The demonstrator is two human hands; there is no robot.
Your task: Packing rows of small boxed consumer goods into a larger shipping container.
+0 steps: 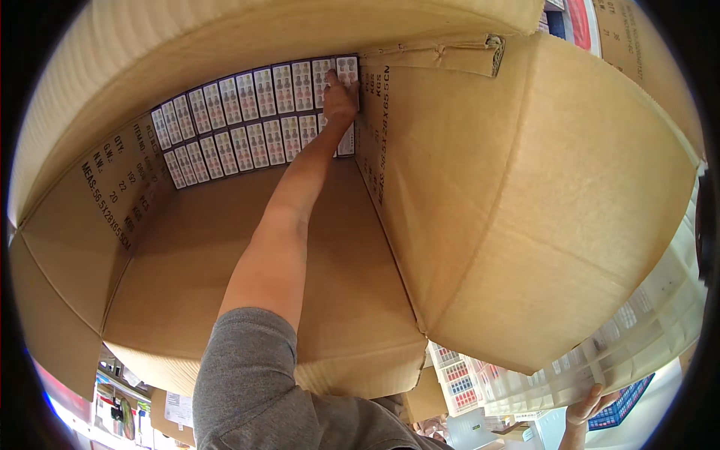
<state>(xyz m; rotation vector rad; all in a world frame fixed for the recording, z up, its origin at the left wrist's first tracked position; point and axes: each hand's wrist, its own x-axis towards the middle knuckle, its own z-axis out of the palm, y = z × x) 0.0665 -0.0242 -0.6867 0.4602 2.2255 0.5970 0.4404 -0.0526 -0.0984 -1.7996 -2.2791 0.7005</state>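
My left hand (340, 101) reaches deep into a large cardboard carton (247, 255), touching the right end of the packed rows. One finger is stretched out against the front of a small box; I see nothing lifted in that hand. The small boxes (247, 96) are slim and white with dark edges and coloured printed patterns, standing upright in two rows along the carton's far end. At the lower right, my right hand (589, 405) grips the edge of a translucent plastic tray (555, 386) with dividers. Part of the tray is hidden behind the carton flap.
The carton's right flap (480, 202) bends outward, and its upper flap (247, 34) arches overhead. A blue plastic basket (622, 405) sits beyond my right hand. Sheets with red and blue items (459, 382) lie under the tray. Another cardboard box (169, 412) stands at the lower left.
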